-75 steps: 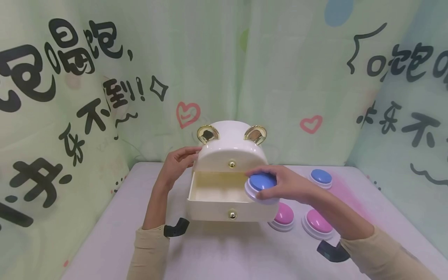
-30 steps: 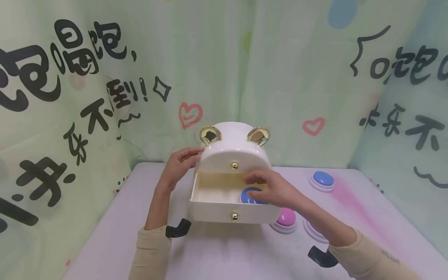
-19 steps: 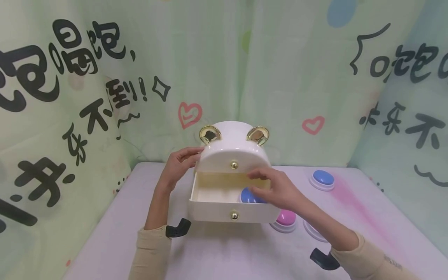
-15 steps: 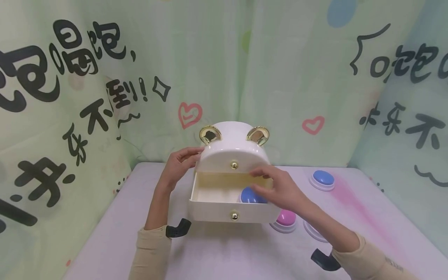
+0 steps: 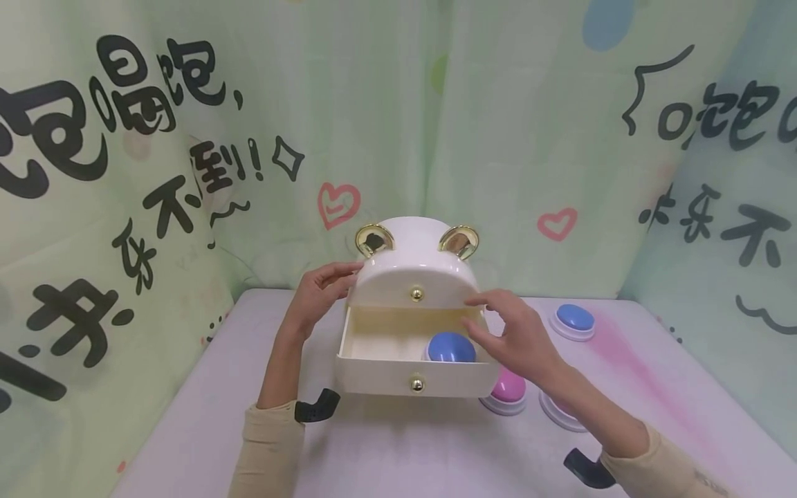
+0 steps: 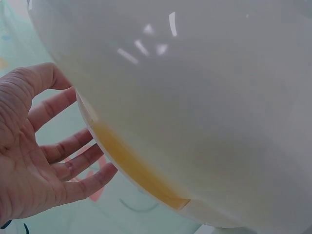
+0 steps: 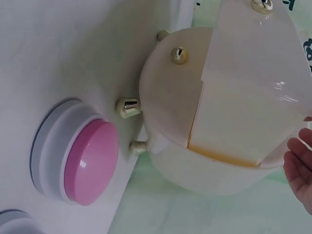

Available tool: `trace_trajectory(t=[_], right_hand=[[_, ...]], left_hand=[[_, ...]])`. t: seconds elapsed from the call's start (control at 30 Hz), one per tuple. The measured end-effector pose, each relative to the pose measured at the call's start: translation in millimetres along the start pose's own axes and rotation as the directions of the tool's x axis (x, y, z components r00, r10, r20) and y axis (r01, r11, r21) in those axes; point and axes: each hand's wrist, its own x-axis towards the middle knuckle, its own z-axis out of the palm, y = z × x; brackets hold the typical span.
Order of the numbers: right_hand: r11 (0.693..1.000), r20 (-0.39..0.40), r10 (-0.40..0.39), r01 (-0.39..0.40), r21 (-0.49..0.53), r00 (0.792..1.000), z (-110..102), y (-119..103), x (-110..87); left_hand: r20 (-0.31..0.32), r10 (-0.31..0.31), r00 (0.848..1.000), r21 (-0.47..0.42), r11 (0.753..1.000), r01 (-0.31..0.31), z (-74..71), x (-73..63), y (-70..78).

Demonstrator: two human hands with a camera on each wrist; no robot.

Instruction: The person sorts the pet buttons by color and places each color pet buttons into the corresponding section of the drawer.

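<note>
R-wrist cam shows short gold feet (image 7: 129,107) under the glossy white, gold-eared plastic box (image 5: 389,280); only head cam shows the blue-domed round button (image 5: 451,347) in its pulled-out cream drawer (image 5: 373,377). L hand (image 5: 317,294), fingers spread, touches box's side; R hand (image 5: 515,332), thumb & fingers apart, is by drawer's rt end, contact unclear. Drawer front hides most of blue button's base; rt forearm part-covers a pink-domed button (image 5: 563,417).

Soft, diffuse light, white glints on the glossy cabinet (image 6: 195,107), dimmer wrist views.
</note>
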Motion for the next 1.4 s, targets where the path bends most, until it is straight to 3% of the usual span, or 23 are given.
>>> trace_trajectory(t=[0.47,0.67,0.9,1.17,1.4], right_hand=[[0.993,-0.046,0.092,-0.095,-0.072,0.995,-9,34,-14.2],[0.984,-0.022,0.164,-0.166,-0.07,0.986,-11,55,-21.4],[0.958,0.031,0.279,-0.276,-0.08,0.96,-18,83,-30.0],[0.925,0.041,0.357,-0.347,-0.153,0.933,-26,116,-41.4],[0.878,0.086,0.457,-0.433,-0.204,0.885,-33,147,-51.7]], left_hand=[[-0.003,0.001,1.0,0.008,1.0,-0.001,0.8,-0.7,0.3],[-0.002,-0.004,1.0,0.017,1.0,0.004,0.5,-0.1,-2.1],[-0.002,-0.001,1.0,0.015,1.0,0.001,0.4,-0.3,-1.2],[-0.001,-0.001,1.0,0.008,1.0,0.001,0.5,-0.8,1.5],[-0.007,-0.003,1.0,0.015,1.0,0.004,0.1,-0.7,1.7]])
